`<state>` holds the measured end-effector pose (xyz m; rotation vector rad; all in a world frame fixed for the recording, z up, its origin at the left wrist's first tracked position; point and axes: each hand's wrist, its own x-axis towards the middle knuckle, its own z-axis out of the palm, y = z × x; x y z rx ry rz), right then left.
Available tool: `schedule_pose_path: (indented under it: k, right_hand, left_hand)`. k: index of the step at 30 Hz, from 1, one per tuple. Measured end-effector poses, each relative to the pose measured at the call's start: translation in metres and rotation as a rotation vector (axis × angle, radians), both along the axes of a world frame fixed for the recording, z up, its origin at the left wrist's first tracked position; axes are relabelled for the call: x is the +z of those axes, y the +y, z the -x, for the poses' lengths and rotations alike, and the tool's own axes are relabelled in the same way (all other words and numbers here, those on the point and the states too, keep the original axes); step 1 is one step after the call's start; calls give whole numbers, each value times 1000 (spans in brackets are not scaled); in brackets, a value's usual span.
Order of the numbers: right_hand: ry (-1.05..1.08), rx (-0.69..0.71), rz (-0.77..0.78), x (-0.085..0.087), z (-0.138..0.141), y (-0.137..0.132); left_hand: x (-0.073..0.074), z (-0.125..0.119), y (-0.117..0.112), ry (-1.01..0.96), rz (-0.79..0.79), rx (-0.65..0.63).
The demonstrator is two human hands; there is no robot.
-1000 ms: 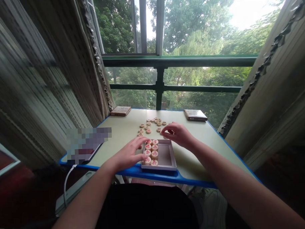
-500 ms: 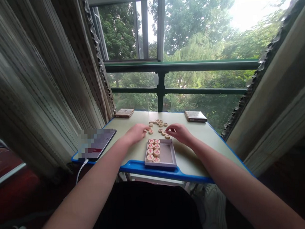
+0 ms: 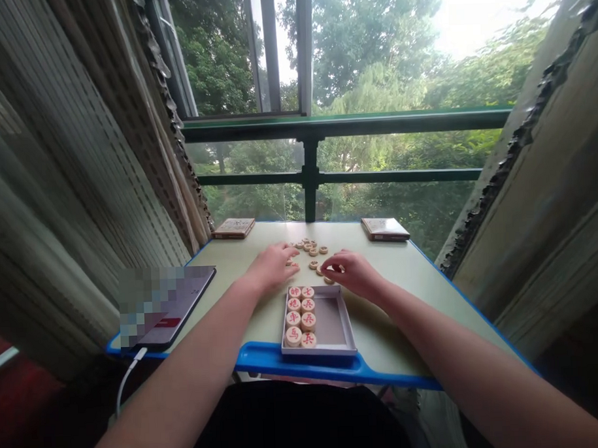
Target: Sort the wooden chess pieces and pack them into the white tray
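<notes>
My left hand [image 3: 272, 269] lies low over the table with its fingers apart. Its fingertips are at a few round wooden Chinese chess pieces and partly hide them. Opposite, my right hand [image 3: 353, 272] has thumb and forefinger pinched at a chess piece [image 3: 319, 271], partly covered by the fingertips. Another piece [image 3: 329, 280] is just below those fingers. Between my forearms stands a shallow open box [image 3: 332, 317]. Two columns of red-marked pieces [image 3: 308, 322] fill its left side, and its right side shows bare bottom.
Loose chess pieces [image 3: 310, 248] are scattered beyond my hands. Flat boxes stand at the far left [image 3: 234, 228] and far right [image 3: 385, 229] corners. A tablet [image 3: 184, 306] with a white cable [image 3: 125, 380] lies at the left edge. The table has a blue rim [image 3: 252, 359].
The camera view has tipped and come closer, so the box looks larger. My left hand's fingers now cover more of the nearby pieces. My right hand stays at the same cluster.
</notes>
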<state>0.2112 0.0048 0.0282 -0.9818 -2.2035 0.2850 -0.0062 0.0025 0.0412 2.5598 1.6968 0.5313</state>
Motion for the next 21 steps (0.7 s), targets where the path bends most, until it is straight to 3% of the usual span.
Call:
schedule_pose_path:
  k: [7,15,21]
  right_hand:
    - [-35,4,1,-2,1,1]
    - [-53,-64,2,0,-1,2]
    - [-63,-36,3,0,0,2]
  left_hand:
    - [-2,-6,1,158,-11,42]
    - [-9,-7,4,68,-8,-15]
    - [-12,-8,5,15,-40,-14]
